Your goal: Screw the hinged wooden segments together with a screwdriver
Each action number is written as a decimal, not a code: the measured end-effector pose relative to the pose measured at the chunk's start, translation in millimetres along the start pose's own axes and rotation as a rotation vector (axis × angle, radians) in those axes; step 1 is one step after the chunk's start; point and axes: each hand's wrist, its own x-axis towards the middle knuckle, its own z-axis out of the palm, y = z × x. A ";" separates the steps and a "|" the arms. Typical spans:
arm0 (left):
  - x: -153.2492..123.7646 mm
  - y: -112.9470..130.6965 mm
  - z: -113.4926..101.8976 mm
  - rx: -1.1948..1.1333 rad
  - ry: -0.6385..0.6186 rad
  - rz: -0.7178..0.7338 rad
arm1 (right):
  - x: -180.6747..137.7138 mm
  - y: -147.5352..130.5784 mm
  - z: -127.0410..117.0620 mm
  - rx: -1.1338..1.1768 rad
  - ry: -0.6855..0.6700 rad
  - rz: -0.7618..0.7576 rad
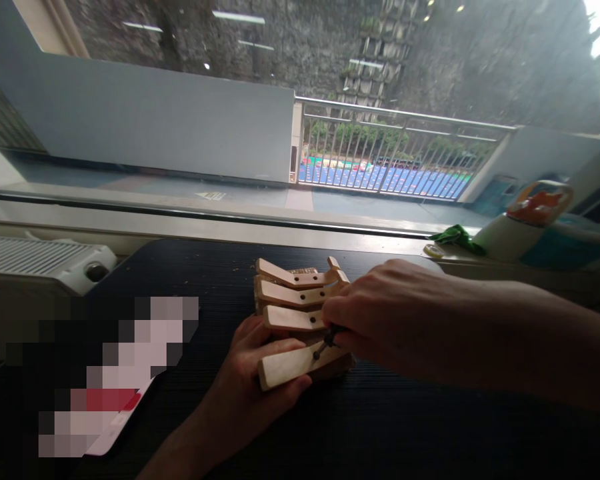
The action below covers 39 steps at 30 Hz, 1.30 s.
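A wooden rack with several pale, bent wooden hooks point(280, 291) lies on the dark table, its rough-edged base point(343, 365) partly showing underneath. Dark holes or screw heads dot the hooks. My left hand point(247, 373) is closed around the nearest wooden hook point(283, 367), thumb along its near side and fingers on the far side. From above right, my right hand point(367, 310) grips a screwdriver, whose thin metal shaft point(322, 349) meets a dark spot on that same hook. The right fingers cover most of its handle and the hooks' right ends.
On the dark table point(170, 267), a pixelated pinkish flat item point(105, 443) lies at left. A white radiator point(45, 260) stands beyond the left edge. Behind runs a window sill point(230, 227) with a green cloth point(457, 238) and a pale container point(510, 233) at right.
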 end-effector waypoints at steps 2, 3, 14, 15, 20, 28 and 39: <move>0.3 0.2 0.2 0.003 0.011 -0.003 | -0.6 -0.8 -2.7 0.025 -0.018 0.011; 0.4 0.4 0.2 0.005 0.019 -0.002 | -1.0 -0.9 -3.6 0.051 -0.013 0.018; -1.4 -1.4 0.0 -0.004 0.020 0.014 | 4.6 -5.3 3.5 0.021 0.023 -0.005; -1.4 -1.7 0.0 -0.002 0.020 0.018 | 6.1 -6.0 3.9 -0.024 0.008 -0.005; -1.2 -1.4 -0.2 -0.001 0.015 0.007 | 8.6 -5.9 3.1 -0.123 -0.027 0.018; -1.7 -2.4 1.3 -0.008 0.033 0.005 | -6.9 4.0 -2.8 0.124 0.047 -0.014; -0.9 -1.3 -0.5 -0.003 0.006 0.009 | 6.1 -2.6 6.9 -0.070 0.029 0.025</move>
